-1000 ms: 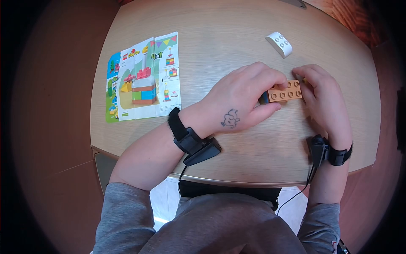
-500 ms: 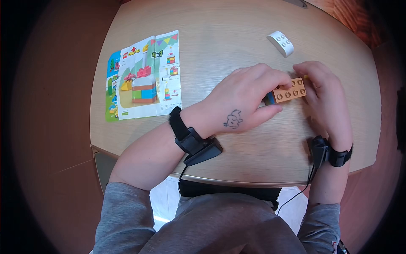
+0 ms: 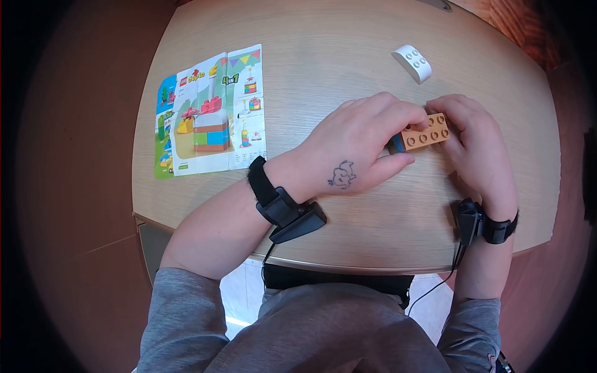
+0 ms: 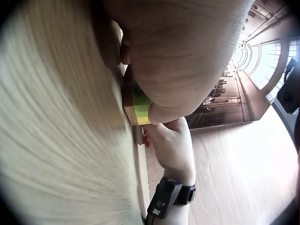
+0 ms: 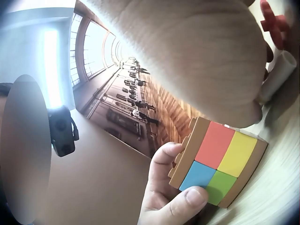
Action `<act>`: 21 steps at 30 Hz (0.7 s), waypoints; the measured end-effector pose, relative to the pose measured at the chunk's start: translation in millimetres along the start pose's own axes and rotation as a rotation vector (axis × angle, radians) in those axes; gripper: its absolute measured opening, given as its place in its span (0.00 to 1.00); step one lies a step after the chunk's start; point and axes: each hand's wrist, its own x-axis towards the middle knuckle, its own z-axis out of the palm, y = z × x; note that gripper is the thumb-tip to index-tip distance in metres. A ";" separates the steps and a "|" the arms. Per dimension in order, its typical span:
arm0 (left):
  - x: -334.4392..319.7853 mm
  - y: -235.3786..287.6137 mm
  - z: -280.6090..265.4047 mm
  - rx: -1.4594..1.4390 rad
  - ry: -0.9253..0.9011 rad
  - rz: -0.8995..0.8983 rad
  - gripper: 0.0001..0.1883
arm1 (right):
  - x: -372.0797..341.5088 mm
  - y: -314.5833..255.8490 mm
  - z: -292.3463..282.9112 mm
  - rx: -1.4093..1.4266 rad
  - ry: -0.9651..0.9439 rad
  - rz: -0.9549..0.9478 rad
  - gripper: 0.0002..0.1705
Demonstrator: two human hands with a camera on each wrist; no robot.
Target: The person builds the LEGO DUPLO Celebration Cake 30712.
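Head view: left hand point(image 3: 370, 137), right of frame centre, thumb along the near side and index finger bent over the top; fingers narrow, pinching a stacked plastic brick block point(image 3: 429, 133) with an orange-brown studded top layer. In the right wrist view the block is at lower right, tilted, its side showing red, yellow, blue and green squares between two orange-brown layers; the left thumb presses the blue and green squares, another finger lies by the studs.

Right hand point(image 3: 477, 137), right side of the head frame: fingers curved, just beside the block's right end. Fingertips partly hidden; cannot tell whether they grip it or something else. Upper right of the right wrist view, near those fingers: a red lobed plastic piece point(image 5: 275, 26) and a white plastic cylinder point(image 5: 280, 77). Cannot tell whether either is held.

White plastic brick with a curved outline and round studs point(image 3: 412, 64): upper right of the head frame, on the pale wood-grain table point(image 3: 367, 230), apart from both hands. Creased colour-printed paper leaflet point(image 3: 211, 112): upper left, flat on the table.
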 end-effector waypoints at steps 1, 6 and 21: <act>-0.1 -0.5 0.3 -0.002 0.000 0.001 0.24 | -0.2 0.5 -0.4 -0.012 -0.003 0.000 0.12; -0.1 -0.1 -0.1 -0.001 -0.005 0.000 0.24 | -0.2 0.2 -0.9 -0.014 -0.008 0.009 0.12; 0.4 -0.4 -0.1 -0.014 -0.005 -0.003 0.24 | -1.7 -2.7 -3.2 -0.058 -0.016 0.070 0.14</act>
